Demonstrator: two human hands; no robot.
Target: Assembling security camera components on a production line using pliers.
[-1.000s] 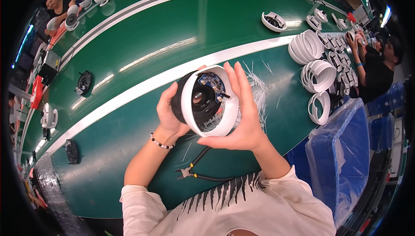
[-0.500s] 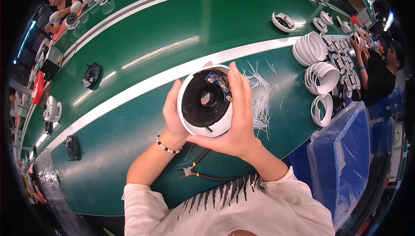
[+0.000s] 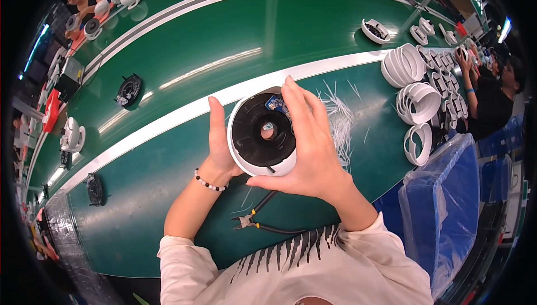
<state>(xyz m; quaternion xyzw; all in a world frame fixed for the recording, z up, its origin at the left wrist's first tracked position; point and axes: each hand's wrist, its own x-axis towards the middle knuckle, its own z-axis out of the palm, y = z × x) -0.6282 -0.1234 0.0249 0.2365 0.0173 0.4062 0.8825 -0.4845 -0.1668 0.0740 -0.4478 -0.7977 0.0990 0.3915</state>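
Between my hands is a round white housing (image 3: 254,169) with a black disc-shaped insert (image 3: 250,131) facing up. The insert has a hole in its middle, and part of a blue circuit board (image 3: 274,104) shows near its upper right. My right hand (image 3: 316,151) grips the right side, its fingers over the board's edge and its thumb along the near rim. My left hand (image 3: 220,148) bears against the left side with its thumb raised off the rim; its other fingers are hidden under the housing. Below lie black-handled cutters (image 3: 244,221) with yellow bands.
Thin white strips (image 3: 340,129) lie scattered right of the housing. Stacked white rings (image 3: 404,65) stand at the right, above a plastic-lined blue bin (image 3: 439,210). Black round parts (image 3: 129,90) and white assemblies (image 3: 376,31) sit on the green belt. Co-workers are at both sides.
My left thumb has lifted off the rim. My right fingers have shifted left across the insert, covering more of the circuit board. Parts on the green belt have moved rightward.
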